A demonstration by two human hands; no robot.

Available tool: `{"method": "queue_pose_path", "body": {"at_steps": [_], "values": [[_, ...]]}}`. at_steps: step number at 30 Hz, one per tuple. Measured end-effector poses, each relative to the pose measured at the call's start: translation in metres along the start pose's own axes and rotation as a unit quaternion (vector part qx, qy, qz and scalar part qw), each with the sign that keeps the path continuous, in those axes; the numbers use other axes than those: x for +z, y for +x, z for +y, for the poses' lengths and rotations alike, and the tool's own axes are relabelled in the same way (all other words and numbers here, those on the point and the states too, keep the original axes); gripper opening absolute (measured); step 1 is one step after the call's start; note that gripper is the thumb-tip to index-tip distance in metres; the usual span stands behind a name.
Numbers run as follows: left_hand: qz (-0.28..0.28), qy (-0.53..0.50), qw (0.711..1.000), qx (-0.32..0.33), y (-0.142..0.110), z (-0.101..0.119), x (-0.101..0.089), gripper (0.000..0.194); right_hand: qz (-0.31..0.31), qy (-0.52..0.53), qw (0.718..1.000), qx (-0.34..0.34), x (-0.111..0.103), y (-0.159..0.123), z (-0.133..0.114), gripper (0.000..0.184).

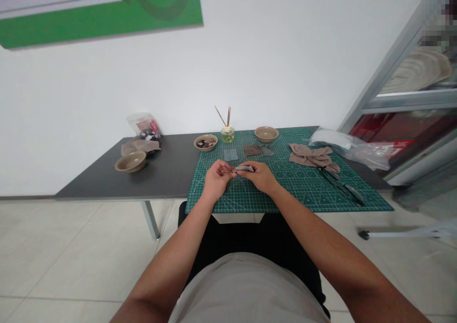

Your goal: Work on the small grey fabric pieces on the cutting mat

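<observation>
Over the green cutting mat, my two hands meet in front of me. My right hand is closed on a small grey folded piece that looks like cloth or a little pouch. At its left end, the fingertips of my left hand are pinched together; fingers partly hide what lies between them. Just beyond the hands lie a pale blue-grey square, a brown square and a clear little packet.
A bowl of small pieces, a reed diffuser and another bowl stand behind. Brown cloth and black-handled scissors lie right, near a plastic bag. Leftward are a bowl, cloth and clear container.
</observation>
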State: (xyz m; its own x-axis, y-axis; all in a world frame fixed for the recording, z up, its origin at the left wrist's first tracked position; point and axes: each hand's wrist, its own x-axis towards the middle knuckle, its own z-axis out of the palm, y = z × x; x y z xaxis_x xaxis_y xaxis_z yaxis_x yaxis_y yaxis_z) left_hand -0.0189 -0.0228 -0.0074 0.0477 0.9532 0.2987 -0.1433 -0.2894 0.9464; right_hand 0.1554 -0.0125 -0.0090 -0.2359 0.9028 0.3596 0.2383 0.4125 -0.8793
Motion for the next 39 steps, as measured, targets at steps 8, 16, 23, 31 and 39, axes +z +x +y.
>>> {"method": "queue_pose_path", "body": {"at_steps": [8, 16, 23, 31, 39], "values": [[0.004, -0.001, 1.0, -0.001, -0.0002, 0.0005, 0.0009, 0.027, 0.008, 0.012, 1.0, 0.005, -0.0008, -0.0007, -0.0012, 0.017], [0.002, -0.009, 1.0, -0.004, 0.002, -0.0017, -0.0003, 0.029, 0.025, 0.0, 1.0, -0.011, 0.0016, -0.0011, -0.0042, 0.016], [-0.009, -0.01, 1.0, -0.011, 0.0013, -0.0013, -0.0007, 0.03, 0.028, -0.04, 0.999, -0.004, 0.0007, -0.0012, 0.0031, 0.021], [-0.021, -0.005, 1.0, -0.019, 0.0009, 0.0026, 0.0, 0.027, 0.034, -0.061, 0.997, -0.023, 0.0007, -0.0018, -0.0024, 0.016], [-0.002, -0.012, 1.0, -0.018, 0.002, -0.0013, -0.0012, 0.03, 0.016, -0.013, 1.0, -0.011, 0.0039, -0.0031, -0.006, 0.018]]}}
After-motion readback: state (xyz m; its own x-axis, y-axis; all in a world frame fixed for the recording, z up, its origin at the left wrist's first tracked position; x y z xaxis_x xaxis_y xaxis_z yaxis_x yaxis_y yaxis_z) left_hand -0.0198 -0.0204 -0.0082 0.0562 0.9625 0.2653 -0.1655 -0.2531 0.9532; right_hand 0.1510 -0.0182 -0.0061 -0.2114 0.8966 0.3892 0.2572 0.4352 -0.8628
